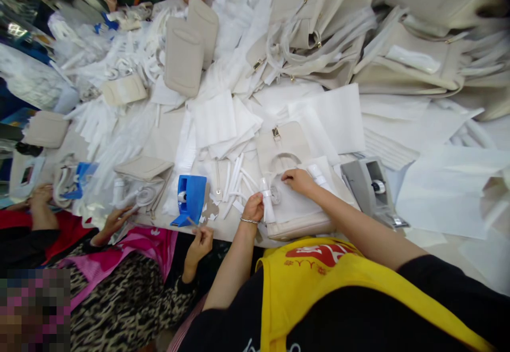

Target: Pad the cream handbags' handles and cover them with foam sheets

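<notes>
A pale beige handbag (305, 228) lies in front of me with its flap (285, 142) turned back and a metal buckle (275, 133) showing. My left hand (253, 207), with a bracelet at the wrist, is closed on the edge of a white-wrapped strap bundle (268, 203) at the bag's left side. Over the bag, just below its curved handle (287, 156), my right hand (298, 181) has its fingers pinched together. Whatever they hold, if anything, is too small to make out. Beside that hand lies a white wrapped roll (317, 174).
A grey tape dispenser (368, 187) stands right of the bag, a blue one (189, 198) to the left. White foam sheets (330, 118) and beige bags (414, 49) fill the table behind. At left, a co-worker's hand (200, 243) and other people's hands are near the table edge.
</notes>
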`<state>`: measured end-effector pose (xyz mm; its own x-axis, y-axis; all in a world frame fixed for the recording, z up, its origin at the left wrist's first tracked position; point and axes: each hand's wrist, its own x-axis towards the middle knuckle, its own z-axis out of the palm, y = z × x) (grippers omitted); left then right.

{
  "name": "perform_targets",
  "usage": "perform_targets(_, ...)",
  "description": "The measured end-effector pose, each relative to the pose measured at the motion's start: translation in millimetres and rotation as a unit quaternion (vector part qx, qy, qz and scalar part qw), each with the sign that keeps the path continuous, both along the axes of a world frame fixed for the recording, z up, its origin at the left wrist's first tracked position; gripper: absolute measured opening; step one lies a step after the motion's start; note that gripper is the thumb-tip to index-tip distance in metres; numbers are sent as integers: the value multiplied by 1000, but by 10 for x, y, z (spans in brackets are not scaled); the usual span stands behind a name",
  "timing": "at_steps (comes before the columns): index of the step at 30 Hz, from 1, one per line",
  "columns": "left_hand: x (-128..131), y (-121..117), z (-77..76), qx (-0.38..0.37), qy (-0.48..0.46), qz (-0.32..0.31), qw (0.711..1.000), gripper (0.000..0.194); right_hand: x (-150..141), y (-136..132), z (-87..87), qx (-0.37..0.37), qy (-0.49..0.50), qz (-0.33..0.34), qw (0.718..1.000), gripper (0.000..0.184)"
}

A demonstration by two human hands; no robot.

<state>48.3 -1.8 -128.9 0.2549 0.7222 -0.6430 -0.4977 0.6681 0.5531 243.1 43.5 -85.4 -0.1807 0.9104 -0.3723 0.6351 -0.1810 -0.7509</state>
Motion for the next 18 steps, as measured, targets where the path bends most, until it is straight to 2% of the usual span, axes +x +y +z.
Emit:
perform_targets(3,11,-16,29,3,0,11,1000,25,-55,-189,148,-42,62,-52,996,19)
perform_targets(6,53,-30,108,12,9,8,1000,25,-251,-365,216,-59,131,-85,986,22)
perform_targets(10,146,-70,264,24,42,10,999,29,-472,-445,145,-79,204,-136,966,24)
perform_targets(13,203,-120,371,55,110,23,992,33,-526,-438,78,-155,277,-182,931,26)
perform_targets(15,225,-172,434,111,212,11,971,32,-542,-452,57,-222,348,-203,888,27)
perform_targets(18,237,-264,470,199,393,1,898,31,-572,-506,22,-275,428,-206,836,31)
